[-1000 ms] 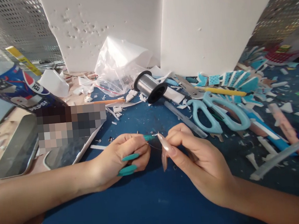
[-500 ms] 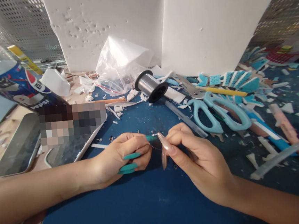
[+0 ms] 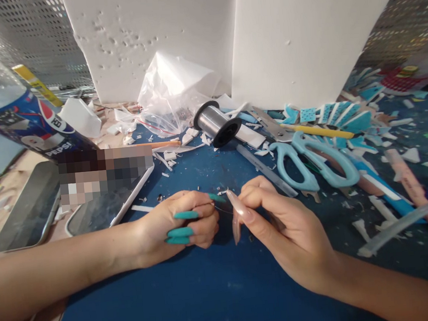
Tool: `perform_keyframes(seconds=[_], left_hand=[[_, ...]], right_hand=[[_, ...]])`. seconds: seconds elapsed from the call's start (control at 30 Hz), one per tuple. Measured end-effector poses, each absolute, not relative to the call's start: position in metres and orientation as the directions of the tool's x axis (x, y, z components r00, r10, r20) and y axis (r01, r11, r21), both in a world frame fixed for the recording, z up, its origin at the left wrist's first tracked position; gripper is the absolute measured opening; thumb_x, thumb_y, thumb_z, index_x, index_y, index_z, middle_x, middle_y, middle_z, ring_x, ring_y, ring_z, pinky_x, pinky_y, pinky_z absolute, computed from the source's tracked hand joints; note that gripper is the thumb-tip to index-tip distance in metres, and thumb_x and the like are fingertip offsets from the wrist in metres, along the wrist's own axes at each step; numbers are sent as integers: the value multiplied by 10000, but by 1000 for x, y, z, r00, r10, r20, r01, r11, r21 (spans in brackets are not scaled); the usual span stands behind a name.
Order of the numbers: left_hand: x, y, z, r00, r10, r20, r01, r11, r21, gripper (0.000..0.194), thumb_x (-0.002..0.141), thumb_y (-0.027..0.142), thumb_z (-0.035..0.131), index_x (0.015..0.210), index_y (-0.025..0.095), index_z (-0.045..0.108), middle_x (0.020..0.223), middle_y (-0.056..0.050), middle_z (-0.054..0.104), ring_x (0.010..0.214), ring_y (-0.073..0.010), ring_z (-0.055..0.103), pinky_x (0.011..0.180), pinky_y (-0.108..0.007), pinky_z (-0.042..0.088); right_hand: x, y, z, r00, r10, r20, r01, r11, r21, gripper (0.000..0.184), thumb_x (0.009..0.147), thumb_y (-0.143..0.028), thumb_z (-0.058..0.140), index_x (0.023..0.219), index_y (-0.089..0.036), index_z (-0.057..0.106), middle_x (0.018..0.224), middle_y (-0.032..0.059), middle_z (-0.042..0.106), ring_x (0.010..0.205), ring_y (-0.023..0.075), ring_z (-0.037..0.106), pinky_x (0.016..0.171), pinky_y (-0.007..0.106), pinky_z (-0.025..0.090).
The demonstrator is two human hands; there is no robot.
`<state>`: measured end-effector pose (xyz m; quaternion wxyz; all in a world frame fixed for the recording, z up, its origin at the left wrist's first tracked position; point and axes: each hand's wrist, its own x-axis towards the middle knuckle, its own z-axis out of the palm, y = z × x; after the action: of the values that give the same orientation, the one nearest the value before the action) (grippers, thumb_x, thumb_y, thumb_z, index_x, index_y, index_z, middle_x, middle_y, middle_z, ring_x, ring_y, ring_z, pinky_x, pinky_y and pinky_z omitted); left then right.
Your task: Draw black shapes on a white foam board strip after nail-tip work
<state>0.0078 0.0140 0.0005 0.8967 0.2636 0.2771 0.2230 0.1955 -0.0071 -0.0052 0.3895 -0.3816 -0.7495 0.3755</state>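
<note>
Over the middle of the blue mat (image 3: 195, 292), my left hand (image 3: 189, 220), with long teal nails, is closed in a pinch. Facing it, my right hand (image 3: 283, 224), with long beige nails, pinches as well. A thin line (image 3: 224, 211) curves across the small gap between the two sets of fingertips. By the right fingertips is a tiny pale piece (image 3: 222, 192), too small to name. Beyond my hands lies a black-rimmed spool (image 3: 214, 122) wound with grey shiny line.
Light-blue scissors (image 3: 304, 162), a yellow pencil-like stick (image 3: 320, 131) and foam scraps lie to the right. At the left are phones (image 3: 23, 212) and a Pepsi cup (image 3: 42, 125). White foam boards (image 3: 157, 20) stand behind a clear plastic bag (image 3: 174, 89).
The left hand's fingers have shifted slightly, with the lower teal nails moving a little up and to the left. My right hand stays nearly still.
</note>
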Motion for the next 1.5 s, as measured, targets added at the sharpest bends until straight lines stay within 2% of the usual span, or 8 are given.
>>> perform_keyframes(seconds=[0.17, 0.7, 1.0, 1.27, 1.5], left_hand=[[8, 14, -1, 757, 516, -400, -249, 795, 553, 375, 884, 133, 323, 514, 179, 285, 408, 76, 204, 397, -69, 100, 449, -201, 197], [7, 13, 0, 758, 510, -406, -244, 800, 548, 378, 877, 96, 318, 512, 184, 273, 419, 71, 190, 410, -83, 72, 458, -212, 183], [5, 14, 0, 832, 414, -370, -237, 867, 438, 396, 887, 98, 303, 506, 189, 243, 402, 81, 176, 408, -77, 99, 488, -198, 229], [6, 14, 1, 829, 412, -379, -235, 870, 433, 396, 883, 95, 296, 501, 190, 253, 401, 79, 182, 407, -78, 106, 483, -199, 238], [5, 15, 2, 824, 408, -392, -237, 878, 416, 397, 881, 109, 324, 500, 190, 248, 392, 81, 180, 401, -74, 104, 477, -194, 248]], right_hand=[[196, -8, -6, -408, 855, 321, 257, 445, -858, 261, 942, -131, 457, 697, -192, 522, 672, -14, 510, 726, 119, 476, 670, 248, 409], [196, -8, -7, -396, 873, 284, 279, 410, -868, 272, 948, -149, 465, 687, -191, 530, 675, -9, 523, 745, 123, 484, 696, 250, 415], [195, -7, -5, -374, 886, 272, 306, 395, -866, 296, 948, -169, 467, 658, -189, 528, 645, -3, 524, 718, 128, 486, 677, 257, 418], [194, -8, -4, -393, 855, 340, 214, 444, -870, 298, 941, -130, 454, 655, -190, 516, 628, -16, 515, 708, 123, 469, 671, 265, 409], [195, -8, -4, -401, 856, 327, 195, 428, -883, 308, 946, -135, 449, 650, -188, 515, 615, -17, 529, 701, 123, 475, 671, 269, 413]])
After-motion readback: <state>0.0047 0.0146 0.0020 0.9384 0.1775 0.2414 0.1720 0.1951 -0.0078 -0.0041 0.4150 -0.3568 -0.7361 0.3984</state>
